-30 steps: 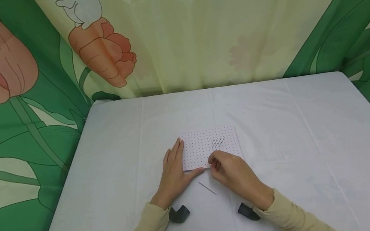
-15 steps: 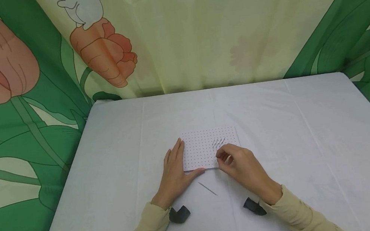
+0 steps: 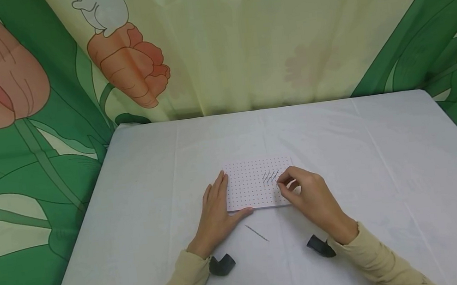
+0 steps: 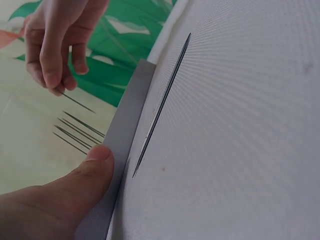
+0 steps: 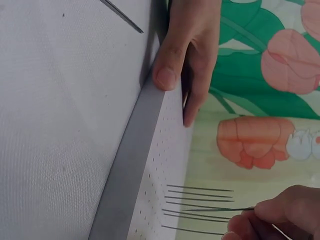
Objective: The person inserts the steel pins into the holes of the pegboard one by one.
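A white board (image 3: pixel 242 192) dotted with rows of small holes lies on the white-covered table. My left hand (image 3: pixel 215 211) steadies it, straight fingers along its left side and thumb on its front edge. Between thumb and fingertips, my right hand (image 3: pixel 313 194) pinches a thin dark needle (image 5: pixel 220 210) above the board's right part. Several similar needles (image 5: pixel 200 189) stand upright in holes there, close to the held one. Another needle (image 4: pixel 162 105) lies loose on the cloth in front of the board. Whether the held needle's tip touches a hole cannot be told.
Black devices, one at the left wrist (image 3: pixel 222 265) and one at the right wrist (image 3: pixel 321 246), sit by the sleeves. A printed curtain (image 3: pixel 243 43) hangs behind the table's far edge. White cloth (image 3: pixel 361 170) surrounds the board.
My right hand has moved from the board's front edge to the right and farther back, bringing the needle near the standing ones. My left hand stays in place on the board.
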Available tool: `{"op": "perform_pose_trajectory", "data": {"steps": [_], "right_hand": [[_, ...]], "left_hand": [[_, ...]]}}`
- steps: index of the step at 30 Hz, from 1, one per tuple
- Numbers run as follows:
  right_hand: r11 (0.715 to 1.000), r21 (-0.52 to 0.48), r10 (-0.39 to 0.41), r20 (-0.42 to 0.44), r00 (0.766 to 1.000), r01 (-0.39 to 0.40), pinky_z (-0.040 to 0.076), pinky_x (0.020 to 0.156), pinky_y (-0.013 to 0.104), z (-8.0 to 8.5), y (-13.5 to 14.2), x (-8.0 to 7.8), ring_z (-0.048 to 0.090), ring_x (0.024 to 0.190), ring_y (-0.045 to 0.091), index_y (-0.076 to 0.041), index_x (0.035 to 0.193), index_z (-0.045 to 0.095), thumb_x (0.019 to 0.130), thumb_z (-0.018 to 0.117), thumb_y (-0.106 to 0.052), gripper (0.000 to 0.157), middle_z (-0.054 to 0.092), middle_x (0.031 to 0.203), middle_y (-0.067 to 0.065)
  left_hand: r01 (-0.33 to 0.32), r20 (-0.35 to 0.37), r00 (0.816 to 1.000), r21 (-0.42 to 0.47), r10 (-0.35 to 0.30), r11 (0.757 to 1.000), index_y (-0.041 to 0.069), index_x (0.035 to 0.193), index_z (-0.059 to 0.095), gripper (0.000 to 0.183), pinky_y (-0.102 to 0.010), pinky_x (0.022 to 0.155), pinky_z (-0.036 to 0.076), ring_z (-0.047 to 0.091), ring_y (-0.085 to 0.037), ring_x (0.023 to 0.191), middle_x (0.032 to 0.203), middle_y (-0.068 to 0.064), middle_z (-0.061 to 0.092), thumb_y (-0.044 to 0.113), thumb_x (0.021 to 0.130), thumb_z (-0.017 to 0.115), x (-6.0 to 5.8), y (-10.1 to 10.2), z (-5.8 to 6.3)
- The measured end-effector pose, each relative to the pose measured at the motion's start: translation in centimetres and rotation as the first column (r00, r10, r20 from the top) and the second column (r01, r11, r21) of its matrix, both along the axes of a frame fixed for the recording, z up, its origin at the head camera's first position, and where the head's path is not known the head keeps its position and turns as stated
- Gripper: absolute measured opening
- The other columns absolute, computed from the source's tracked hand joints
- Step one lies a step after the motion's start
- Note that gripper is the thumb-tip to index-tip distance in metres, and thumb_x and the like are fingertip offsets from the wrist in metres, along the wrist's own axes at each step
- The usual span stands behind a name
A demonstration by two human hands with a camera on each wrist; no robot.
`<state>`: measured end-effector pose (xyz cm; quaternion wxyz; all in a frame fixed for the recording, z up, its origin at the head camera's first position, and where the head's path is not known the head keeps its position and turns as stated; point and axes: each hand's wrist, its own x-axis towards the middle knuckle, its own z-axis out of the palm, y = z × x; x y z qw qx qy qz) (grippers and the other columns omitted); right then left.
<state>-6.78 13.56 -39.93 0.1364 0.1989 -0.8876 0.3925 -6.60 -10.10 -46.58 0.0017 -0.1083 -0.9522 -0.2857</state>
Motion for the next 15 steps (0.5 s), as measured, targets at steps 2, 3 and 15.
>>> {"op": "perform_pose_trajectory", "data": {"steps": [2, 3, 15], "right_hand": [[1.000, 0.005, -0.010, 0.009, 1.000, 0.010, 0.059, 0.066, 0.030, 0.0, 0.1, -0.1, 0.068, 0.077, 0.014, -0.006, 0.085, 0.066, 0.080, 0.071, 0.011, 0.018, 0.072, 0.086, 0.002], [1.000, 0.006, -0.014, 0.011, 1.000, 0.014, 0.059, 0.066, 0.030, 0.0, 0.2, -0.2, 0.068, 0.078, 0.015, -0.006, 0.085, 0.066, 0.081, 0.071, 0.010, 0.018, 0.072, 0.087, 0.002], [0.999, -0.032, -0.042, 0.049, 0.998, 0.044, 0.060, 0.070, 0.035, -0.9, 0.6, -1.3, 0.070, 0.080, 0.019, -0.003, 0.088, 0.067, 0.083, 0.070, 0.010, 0.014, 0.074, 0.088, 0.006]], "left_hand": [[-0.002, 0.004, 1.000, -0.004, 0.002, 1.000, 0.002, 0.157, 0.022, 0.110, -0.045, 0.125, 0.010, 0.021, -0.023, 0.152, 0.166, -0.009, 0.017, 0.054, 0.078, 0.079, 0.0, 0.0, 0.1], [-0.003, 0.005, 1.000, -0.003, 0.003, 1.000, 0.002, 0.157, 0.022, 0.110, -0.045, 0.125, 0.010, 0.021, -0.023, 0.152, 0.166, -0.009, 0.017, 0.054, 0.078, 0.079, 0.0, 0.0, 0.1], [0.002, -0.010, 1.000, 0.003, -0.002, 1.000, 0.002, 0.157, 0.022, 0.110, -0.046, 0.125, 0.011, 0.021, -0.023, 0.152, 0.166, -0.008, 0.017, 0.054, 0.078, 0.079, 0.1, 0.0, 0.0]]}}
